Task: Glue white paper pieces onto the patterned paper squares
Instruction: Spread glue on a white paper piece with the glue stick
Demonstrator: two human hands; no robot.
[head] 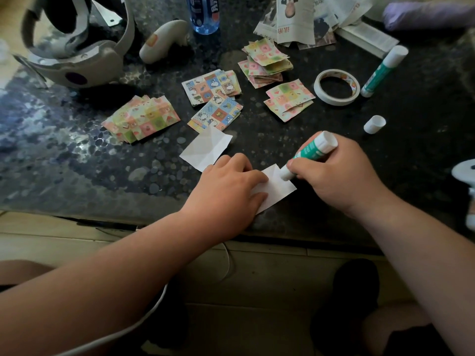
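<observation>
1. The left hand (pixel 231 185) lay flat, fingers extended, pressing a white paper piece (pixel 281 188) on the table (pixel 77 163).
2. The right hand (pixel 336 176) gripped a glue stick (pixel 312 151), its tip seemingly touching that paper, just beside the left fingers.
3. Patterned paper squares (pixel 216 98) lay beyond both hands.

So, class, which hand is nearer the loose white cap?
Right. The right hand, gripping a glue stick, sits left of the cap, nearer the person; the left hand, pressing white paper, lies farther left.
</observation>
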